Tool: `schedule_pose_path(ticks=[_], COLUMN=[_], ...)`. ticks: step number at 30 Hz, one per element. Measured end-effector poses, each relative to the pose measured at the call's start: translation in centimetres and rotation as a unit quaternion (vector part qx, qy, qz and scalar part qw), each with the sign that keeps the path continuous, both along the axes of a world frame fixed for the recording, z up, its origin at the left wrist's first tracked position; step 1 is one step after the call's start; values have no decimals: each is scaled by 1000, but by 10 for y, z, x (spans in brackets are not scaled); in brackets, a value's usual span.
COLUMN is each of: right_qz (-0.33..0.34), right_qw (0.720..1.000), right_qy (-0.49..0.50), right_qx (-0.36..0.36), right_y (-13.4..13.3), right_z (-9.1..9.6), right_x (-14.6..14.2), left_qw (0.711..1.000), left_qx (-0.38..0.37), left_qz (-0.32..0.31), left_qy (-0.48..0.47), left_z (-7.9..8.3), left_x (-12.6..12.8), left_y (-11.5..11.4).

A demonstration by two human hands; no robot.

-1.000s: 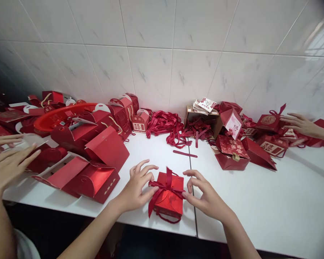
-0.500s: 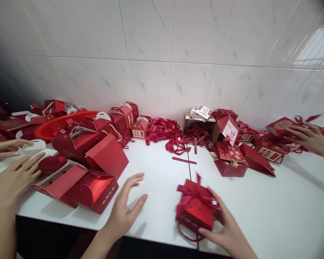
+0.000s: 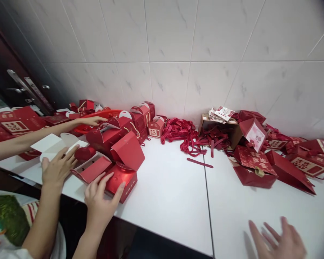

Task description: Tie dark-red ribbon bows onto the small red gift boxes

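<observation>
My left hand point(image 3: 103, 196) reaches over the near end of a glossy red gift box point(image 3: 127, 181), its fingers spread and its thumb along the side; whether it grips the box is unclear. My right hand point(image 3: 279, 239) is above the table at the lower right, slightly blurred, with fingers apart and nothing in them. Beside my left hand lies an open red box point(image 3: 95, 168) with a pale inside. Behind the glossy box stands a raised red flap point(image 3: 129, 149).
A co-worker's hand point(image 3: 59, 165) rests by a white-lined box point(image 3: 50, 145); another hand point(image 3: 93, 120) reaches over a red-orange basket point(image 3: 115, 113). Red ribbons point(image 3: 178, 130) lie near the wall. A carton point(image 3: 233, 135) with cards point(image 3: 223, 113) and several red boxes point(image 3: 255, 167) stand to the right.
My right hand has let go of the ribbon-tied red box, which is out of view now. My left hand has moved left onto the glossy box. The view has turned left.
</observation>
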State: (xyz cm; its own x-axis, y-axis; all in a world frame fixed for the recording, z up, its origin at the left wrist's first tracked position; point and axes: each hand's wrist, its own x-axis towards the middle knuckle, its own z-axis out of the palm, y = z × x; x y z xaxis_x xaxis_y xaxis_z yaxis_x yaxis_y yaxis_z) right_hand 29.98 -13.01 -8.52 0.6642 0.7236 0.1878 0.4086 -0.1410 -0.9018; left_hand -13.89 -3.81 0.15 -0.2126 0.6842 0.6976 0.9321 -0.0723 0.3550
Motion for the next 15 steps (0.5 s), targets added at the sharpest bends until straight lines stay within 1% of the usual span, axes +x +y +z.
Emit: schedule_pose_path(ticks=[1,2,3,5,8,10,12,14,15], right_qz=[1,20,56,162,309,378,412,397,379], right_qw=[1000,1000,998,985,947,920,900,895,899], right_qy=[-13,-24,-33,-49,-85,-98,-121,-162,-174], right_qx=[2,5,10,15,-10,-39,-76,-122,-135], right_y=[5,10,14,20,31,44,66,96,114], right_z=[-1,-1,0,5,23,38,52,62,65], right_x=[-13,-26,-40,-66,-96,-105,-104,-94,-86], left_qw=[999,997,991,969,922,893,869,851,846], left_qx=[-12,-29,-52,-118,-202,-238,-266,-280,-279], left_qz=[-27,-59,-95,-175,-271,-310,-337,-351,-354], left_qy=[-23,-49,-77,-126,-188,-221,-247,-272,-285], left_z=[-1,-2,-3,-6,-9,-9,-7,-6,-6], left_x=[3,7,11,24,48,66,81,93,98], left_y=[-2,-5,-7,-13,-18,-20,-20,-19,-18])
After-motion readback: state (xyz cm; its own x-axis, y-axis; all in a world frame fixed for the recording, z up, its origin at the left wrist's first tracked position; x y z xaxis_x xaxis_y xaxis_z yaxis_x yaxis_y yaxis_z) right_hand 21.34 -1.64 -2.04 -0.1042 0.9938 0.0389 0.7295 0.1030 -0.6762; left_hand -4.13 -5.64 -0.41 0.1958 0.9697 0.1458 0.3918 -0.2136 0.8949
